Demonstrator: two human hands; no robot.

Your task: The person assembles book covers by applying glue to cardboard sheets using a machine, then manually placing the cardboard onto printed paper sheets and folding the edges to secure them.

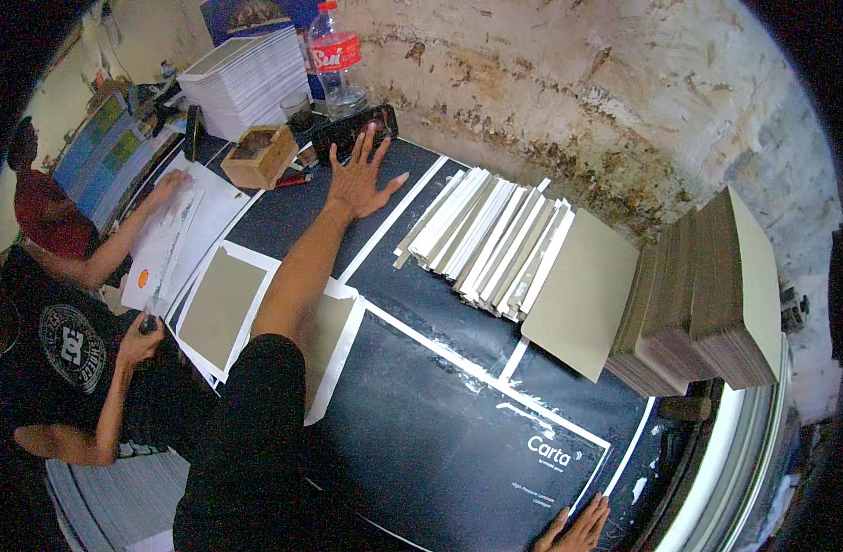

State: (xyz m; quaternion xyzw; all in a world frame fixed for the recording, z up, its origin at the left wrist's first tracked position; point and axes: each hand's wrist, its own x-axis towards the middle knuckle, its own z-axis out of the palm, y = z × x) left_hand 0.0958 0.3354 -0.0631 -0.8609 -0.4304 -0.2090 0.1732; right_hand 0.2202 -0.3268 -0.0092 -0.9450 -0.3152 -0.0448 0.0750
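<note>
My left hand (355, 184) stretches across the table with its fingers spread. Its fingertips overlap the lower part of a dark smartphone (381, 121) propped up at the back; whether they touch it I cannot tell. Near the lower edge, my right hand (580, 528) rests with straight fingers by the right corner of a large black printed cover sheet (421, 423). Under my left forearm lies a grey board on white paper (325, 340), partly hidden by the arm. To its left is another grey board (221, 299) framed by white paper.
Cut board strips (486, 235) lie beside a grey board (583, 294) and upright board stacks (707, 294). At the back stand a paper stack (247, 83), plastic bottle (334, 64), glass (297, 110) and wooden box (259, 156). On the left, a co-worker's hands (141, 340) handle white sheets (196, 216).
</note>
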